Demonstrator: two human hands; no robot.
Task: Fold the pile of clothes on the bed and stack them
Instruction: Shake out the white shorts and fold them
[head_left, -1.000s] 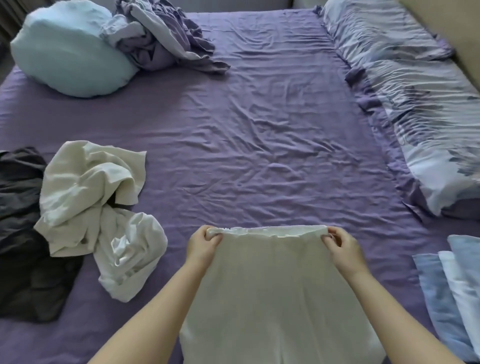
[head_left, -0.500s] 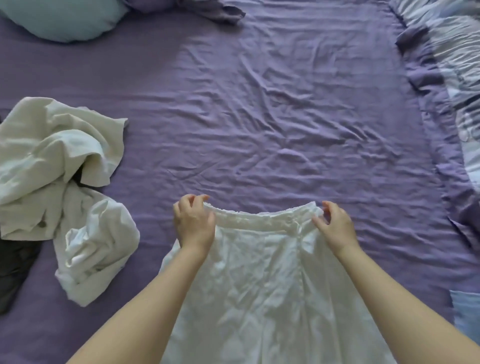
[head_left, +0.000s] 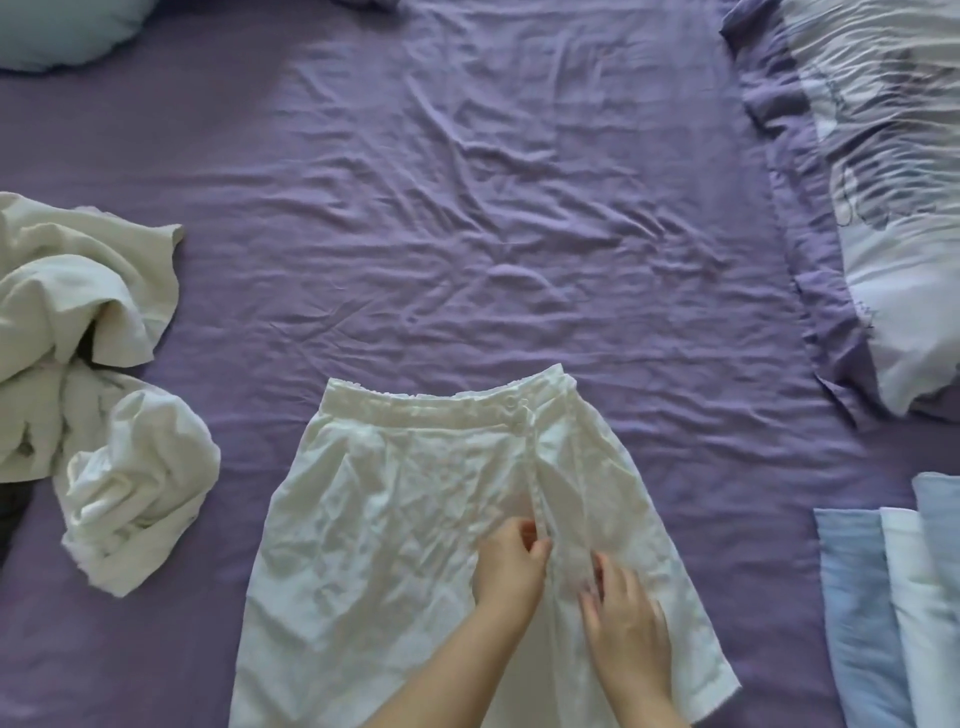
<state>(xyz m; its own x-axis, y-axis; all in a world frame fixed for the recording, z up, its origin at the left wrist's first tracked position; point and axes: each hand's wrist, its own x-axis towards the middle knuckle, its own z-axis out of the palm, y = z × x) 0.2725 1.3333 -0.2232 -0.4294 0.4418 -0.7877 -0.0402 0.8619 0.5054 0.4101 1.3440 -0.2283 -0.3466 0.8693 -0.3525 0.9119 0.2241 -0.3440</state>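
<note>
White shorts (head_left: 415, 519) laid flat at 6 o'clock on the bed, waistband pointing to 12, legs running off the bottom edge — spread out like that so it can be squared up before any fold, I'd say. Both hands work the centre seam where the front flap overlaps: left hand (head_left: 511, 566) pinches the flap edge between thumb and curled fingers, right hand (head_left: 626, 618) lies on the cloth just beside it, fingers bent at the fabric; can't tell for sure whether it's gripping or just pressing. Likely purpose: line the overlap up so the front lies true, then fold in half along that seam. Fabric is thin and creased, so it'll probably shift if only one side is tugged. Unfolded pile (head_left: 98, 389) of pale garments sits at 9 o'clock, well apart from the shorts, with a sliver of something dark under its lower left edge. Folded blue stack (head_left: 893, 613) at 4 o'clock, so done items go right, pending ones left. Surface is a wrinkled purple sheet (head_left: 493, 208), soft, no firm backing for creasing. Patterned pillow (head_left: 893, 208) at 2 o'clock, light blue pillow (head_left: 62, 31) at 11. Nothing of the room beyond the bed shows.
</note>
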